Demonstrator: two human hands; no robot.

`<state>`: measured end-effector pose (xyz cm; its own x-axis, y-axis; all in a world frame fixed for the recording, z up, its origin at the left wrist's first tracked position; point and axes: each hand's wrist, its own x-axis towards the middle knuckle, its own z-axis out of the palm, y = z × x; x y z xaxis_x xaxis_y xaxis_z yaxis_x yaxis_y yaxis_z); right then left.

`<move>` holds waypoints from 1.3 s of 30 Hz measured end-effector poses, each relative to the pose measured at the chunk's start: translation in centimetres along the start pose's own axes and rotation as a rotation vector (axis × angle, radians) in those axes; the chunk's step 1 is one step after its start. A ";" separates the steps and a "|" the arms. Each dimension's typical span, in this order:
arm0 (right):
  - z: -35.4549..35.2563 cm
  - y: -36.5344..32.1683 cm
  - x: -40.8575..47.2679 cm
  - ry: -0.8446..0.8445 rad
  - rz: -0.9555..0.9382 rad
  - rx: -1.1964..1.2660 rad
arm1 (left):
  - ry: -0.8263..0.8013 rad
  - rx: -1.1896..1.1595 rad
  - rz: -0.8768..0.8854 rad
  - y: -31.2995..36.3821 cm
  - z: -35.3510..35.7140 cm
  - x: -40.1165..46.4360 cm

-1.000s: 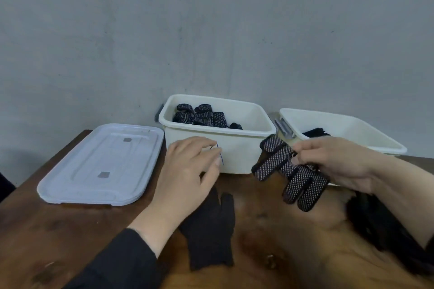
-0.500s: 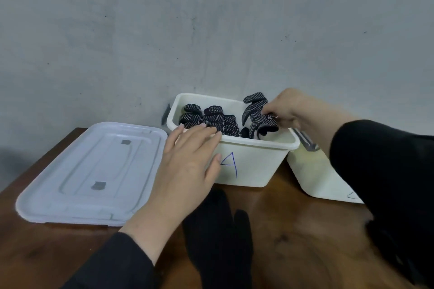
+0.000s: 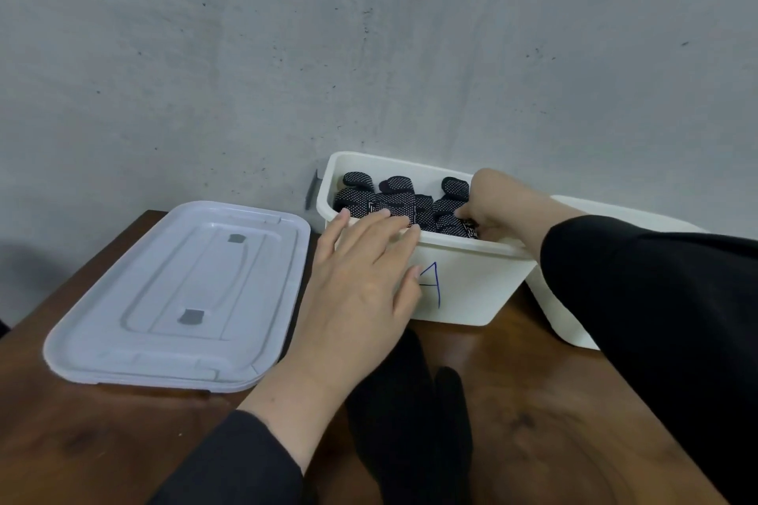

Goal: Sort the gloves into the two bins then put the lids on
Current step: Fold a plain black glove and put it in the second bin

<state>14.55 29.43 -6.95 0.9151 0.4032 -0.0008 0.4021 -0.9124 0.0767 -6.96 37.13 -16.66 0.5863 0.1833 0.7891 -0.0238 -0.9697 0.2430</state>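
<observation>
One plain black glove (image 3: 410,422) lies flat on the wooden tabletop (image 3: 553,422) nearest the viewer, its fingers pointing toward the bins and partly hidden beneath the left wrist. To its left, one pale lid (image 3: 180,291) rests flat on the tabletop; whether a second lid is stacked beneath it cannot be told. Two white bins stand against the grey wall (image 3: 369,53): the near bin (image 3: 471,283), marked with a blue letter A on its front, and the second bin (image 3: 549,307), just beside it on the right and largely covered by the right sleeve (image 3: 656,320). The left hand (image 3: 361,283) has its fingers straight and slightly spread, the fingertips resting on the front rim of the near bin and holding nothing. The right hand (image 3: 496,201) reaches into the near bin with fingers curled down onto a dotted glove (image 3: 451,217) among the heap of dotted gloves (image 3: 385,201) there; their exact number cannot be counted. Compared with half a second earlier, the right hand has lowered the dotted glove from above the rim down onto the heap, while the left hand remains on the rim.
</observation>
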 end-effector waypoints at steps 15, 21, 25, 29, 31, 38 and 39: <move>2.4 10.5 -17.1 0.615 -0.272 0.715 | -0.100 -0.134 0.130 7.7 -0.1 -1.7; 12.2 19.9 -24.5 0.362 -0.126 0.516 | -0.526 -0.280 0.066 17.4 0.7 -3.4; 15.4 24.4 -27.4 0.306 -0.164 0.461 | -0.681 -0.353 0.003 22.5 4.1 -5.9; 16.8 26.2 -28.5 0.356 -0.115 0.460 | -0.698 -0.324 -0.094 25.5 7.5 -7.0; 17.0 26.3 -28.4 0.412 -0.103 0.506 | -0.681 -0.322 -0.125 26.7 8.6 -6.7; 17.7 28.2 -27.4 0.644 -0.004 0.389 | -0.682 -0.349 -0.132 27.2 9.8 -7.0; 17.8 28.8 -27.1 0.647 0.036 0.324 | -0.677 -0.365 -0.139 26.9 9.8 -7.0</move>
<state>1.87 -9.06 -22.43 0.7671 0.2420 0.5942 0.4528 -0.8603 -0.2341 -3.80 8.19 -21.16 0.9671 0.0469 0.2499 -0.1099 -0.8090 0.5774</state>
